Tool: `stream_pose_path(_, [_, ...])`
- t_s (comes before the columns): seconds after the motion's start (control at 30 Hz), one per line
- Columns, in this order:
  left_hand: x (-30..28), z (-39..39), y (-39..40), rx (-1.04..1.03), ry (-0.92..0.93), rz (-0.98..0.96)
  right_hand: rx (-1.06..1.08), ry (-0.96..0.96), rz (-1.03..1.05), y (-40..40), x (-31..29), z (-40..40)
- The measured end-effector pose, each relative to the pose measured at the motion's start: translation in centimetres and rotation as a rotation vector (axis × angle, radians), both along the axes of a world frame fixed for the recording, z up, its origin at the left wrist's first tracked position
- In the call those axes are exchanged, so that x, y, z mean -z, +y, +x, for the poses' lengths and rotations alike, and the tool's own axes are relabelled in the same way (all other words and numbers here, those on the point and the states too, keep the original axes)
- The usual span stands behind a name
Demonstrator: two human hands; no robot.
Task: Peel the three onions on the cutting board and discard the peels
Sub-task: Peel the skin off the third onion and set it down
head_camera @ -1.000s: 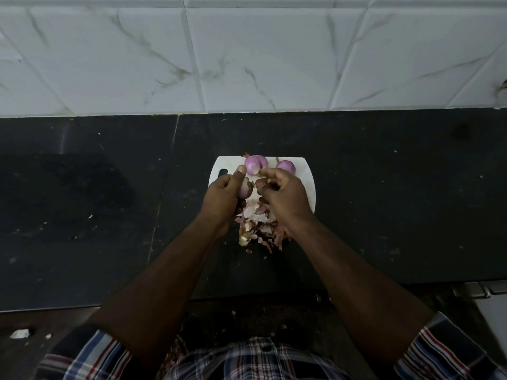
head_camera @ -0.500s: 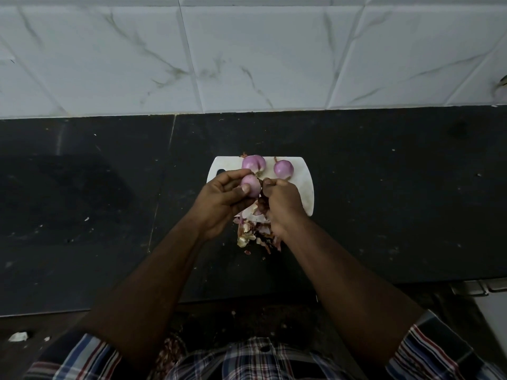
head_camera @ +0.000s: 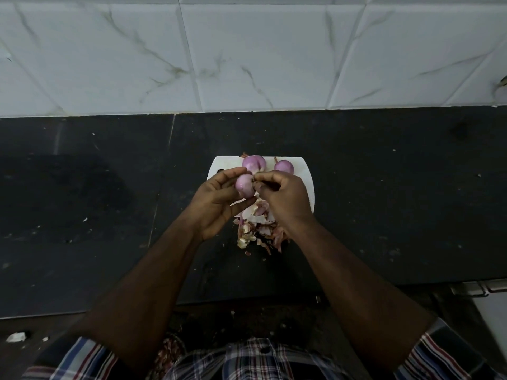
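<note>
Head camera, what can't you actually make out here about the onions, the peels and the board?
- Held onion: its near side is covered by the left hand, so leftover skin cannot be judged.
- Right hand: what its curled fingertips pinch is too small and dark to tell.
- Board: its near part is hidden by both hands and the peels.
- Two far onions: their undersides are unseen.

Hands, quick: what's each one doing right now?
Left hand: grips an onion.
Right hand: fingers curled, pinching at the onion's end, apparently on a bit of peel; too small to be sure.
</note>
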State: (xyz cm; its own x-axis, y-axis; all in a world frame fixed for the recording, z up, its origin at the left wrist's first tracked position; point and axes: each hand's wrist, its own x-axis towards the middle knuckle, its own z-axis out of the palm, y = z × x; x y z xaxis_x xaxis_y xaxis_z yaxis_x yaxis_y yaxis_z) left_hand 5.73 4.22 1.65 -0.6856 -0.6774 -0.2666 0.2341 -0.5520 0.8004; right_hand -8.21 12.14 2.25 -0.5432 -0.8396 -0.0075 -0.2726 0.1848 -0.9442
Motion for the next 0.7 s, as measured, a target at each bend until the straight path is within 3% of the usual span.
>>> stream_pose_path(0.17, [0.1,-0.4,-0.1,-0.021,-0.048,-0.077,0.129,0.095,-0.065,-0.4,0.1,1.2])
stream_pose_path(0.23, [0.2,-0.4,-0.1,-0.019,-0.079,-0.137,0.174,-0.085,0.001,-0.8,0.2,1.1])
stream_pose_path(0.33, [0.3,-0.3,0.0,-0.016,-0.081,-0.147,0.270,-0.530,0.109,-1.1,0.1,1.0])
stream_pose_path(0.4, [0.3,-0.1,0.0,-0.030,-0.048,-0.106,0.324,-0.685,0.094,-1.0,0.0,0.3])
stream_pose_path(0.43, [0.3,0.0,-0.1,-0.041,-0.042,-0.092,0.308,-0.660,0.094,-0.8,0.0,-0.2])
stream_pose_path(0.57, [0.3,0.4,-0.8,-0.066,-0.085,-0.079,0.066,-0.267,0.148,-0.3,0.0,-1.1])
stream_pose_path(0.7, [0.4,-0.3,-1.0,-0.027,-0.181,-0.203,-0.006,-0.047,0.114,-1.1,-0.1,-0.5])
